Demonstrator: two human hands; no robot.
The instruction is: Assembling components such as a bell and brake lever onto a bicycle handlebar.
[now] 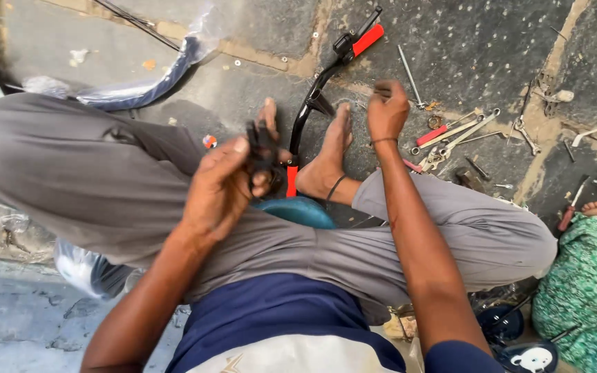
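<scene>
I sit cross-legged on a stone floor. My left hand [219, 183] is raised in front of me, closed around a small black part [262, 148]. My right hand [387, 110] reaches forward, its fingers pinched on a small dark tool or part that is too blurred to name. Between my bare feet lies a black bicycle handlebar [307, 110] with red grips [367, 39] and a brake lever at its far end. The handlebar's near red grip [291, 181] sits just right of my left hand.
Several spanners [454, 135], a long bolt [409, 74], a red-handled screwdriver [569, 211] and small washers lie on the floor at right. A plastic-wrapped blue frame part [139, 88] lies upper left. Another person in green patterned cloth [585, 276] sits at right. Small wheels [530, 356] sit at the bottom right.
</scene>
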